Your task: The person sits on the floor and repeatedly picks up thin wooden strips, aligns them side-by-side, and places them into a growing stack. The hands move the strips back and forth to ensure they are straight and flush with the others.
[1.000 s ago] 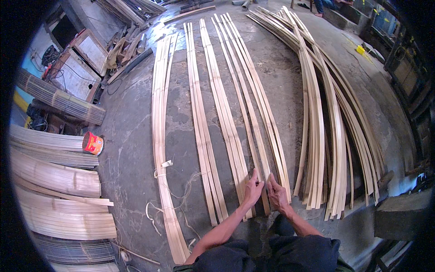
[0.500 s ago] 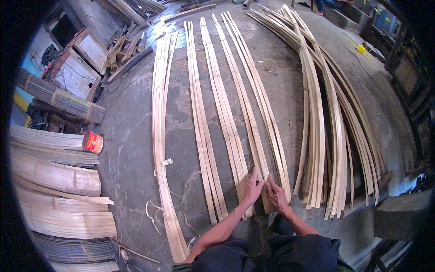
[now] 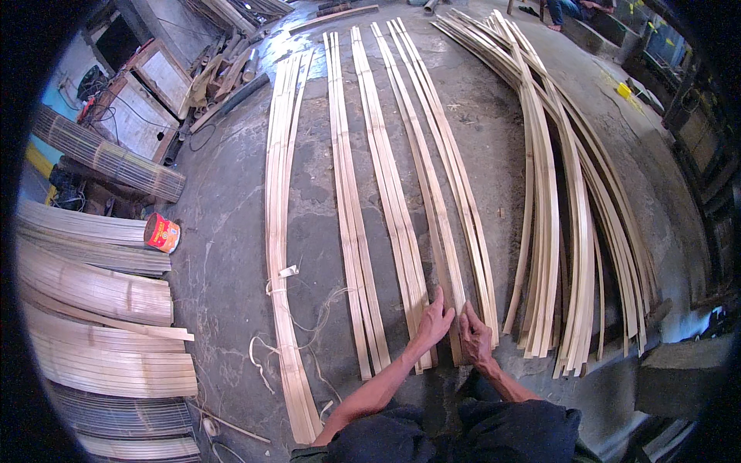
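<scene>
Several long pale bamboo strips lie in rows on the floor, running away from me. My left hand (image 3: 434, 326) and my right hand (image 3: 476, 336) flank the near end of the fourth row of bamboo strips (image 3: 437, 212), closed against its left and right edges. The fingertips are partly hidden by the strips. Left of my left hand lies the third row (image 3: 384, 170); the fifth row (image 3: 461, 177) passes beside my right hand. The second row (image 3: 347, 201) and the leftmost bundle (image 3: 276, 193), with a pale tie near its lower part, lie farther left.
A larger crossed pile of strips (image 3: 544, 201) spreads on the right. Slatted bamboo mats (image 3: 108, 359) are stacked along the left, by a red tin (image 3: 162, 233). Loose ties (image 3: 258, 359) curl on the floor. A person (image 3: 567, 11) sits at the far right.
The view has shifted slightly, moving the rows a little to the right. Both hands stay at the fourth row's near end, with the right fingers a little more curled at its edge.
</scene>
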Demonstrator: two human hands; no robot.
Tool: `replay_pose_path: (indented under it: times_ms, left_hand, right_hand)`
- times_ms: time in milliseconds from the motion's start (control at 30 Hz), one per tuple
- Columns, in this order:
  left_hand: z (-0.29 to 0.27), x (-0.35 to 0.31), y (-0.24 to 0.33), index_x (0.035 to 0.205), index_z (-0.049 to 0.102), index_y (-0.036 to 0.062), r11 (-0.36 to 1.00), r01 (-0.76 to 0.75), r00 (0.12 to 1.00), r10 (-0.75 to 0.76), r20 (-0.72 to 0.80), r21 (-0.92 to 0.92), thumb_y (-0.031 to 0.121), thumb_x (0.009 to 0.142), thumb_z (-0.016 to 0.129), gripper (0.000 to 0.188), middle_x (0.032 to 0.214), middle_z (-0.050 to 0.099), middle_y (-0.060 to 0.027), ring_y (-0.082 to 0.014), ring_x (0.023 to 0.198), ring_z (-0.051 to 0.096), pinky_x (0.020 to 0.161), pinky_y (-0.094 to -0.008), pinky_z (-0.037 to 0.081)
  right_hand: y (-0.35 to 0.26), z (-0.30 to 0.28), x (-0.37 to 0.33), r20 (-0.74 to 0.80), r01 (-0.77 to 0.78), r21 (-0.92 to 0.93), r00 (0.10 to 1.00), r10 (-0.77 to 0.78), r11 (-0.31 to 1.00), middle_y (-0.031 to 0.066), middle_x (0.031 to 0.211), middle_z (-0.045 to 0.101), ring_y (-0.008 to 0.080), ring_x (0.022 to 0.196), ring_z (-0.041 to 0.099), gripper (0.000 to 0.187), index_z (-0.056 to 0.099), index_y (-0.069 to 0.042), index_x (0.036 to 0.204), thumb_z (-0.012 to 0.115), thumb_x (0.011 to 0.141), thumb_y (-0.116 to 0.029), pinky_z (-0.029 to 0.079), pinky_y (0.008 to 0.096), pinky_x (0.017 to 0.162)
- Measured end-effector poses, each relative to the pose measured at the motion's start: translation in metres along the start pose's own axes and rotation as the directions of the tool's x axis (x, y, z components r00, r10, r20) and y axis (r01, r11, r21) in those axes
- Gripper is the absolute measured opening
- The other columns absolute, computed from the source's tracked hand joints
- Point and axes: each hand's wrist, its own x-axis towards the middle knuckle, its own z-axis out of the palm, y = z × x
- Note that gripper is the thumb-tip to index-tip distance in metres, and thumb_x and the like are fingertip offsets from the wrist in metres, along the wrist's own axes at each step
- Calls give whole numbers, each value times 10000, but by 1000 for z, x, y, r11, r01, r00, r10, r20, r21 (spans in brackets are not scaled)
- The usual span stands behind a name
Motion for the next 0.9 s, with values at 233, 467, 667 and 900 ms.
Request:
replay_pose_path:
  times_ms: [233,467,667,900]
  left_hand:
    - [-3,1,6,1497,169,-70,998,36,999,-35,22,-60,206,903,568,767,793,599,-246,-325,719,627,670,-443,491]
    - [17,1,-11,1493,136,-93,995,-96,993,98,-61,25,196,884,583,809,903,624,-274,-375,837,642,779,-442,496]
    - [3,7,5,1468,117,-130,999,-4,997,2,72,39,187,869,597,831,989,614,-359,-473,957,625,844,-496,488]
    - [-16,0,23,1481,180,-75,959,76,982,-119,146,272,300,889,565,800,973,617,-386,-483,928,632,858,-536,487]
  right_hand:
    - [5,-2,4,-28,63,47,998,-62,997,116,679,495,93,638,472,412,514,-76,1387,538,993,-195,429,265,578]
    - [33,0,11,49,179,-103,983,-174,979,277,809,635,299,701,675,462,463,-166,1431,548,994,-288,492,418,635]
    - [28,-5,12,136,144,-304,985,-107,942,305,873,626,395,783,662,449,462,-150,1427,519,1008,-302,496,435,666]
    - [10,1,3,49,91,-291,996,-80,952,242,740,589,327,656,609,477,464,-128,1427,547,991,-305,480,427,627]
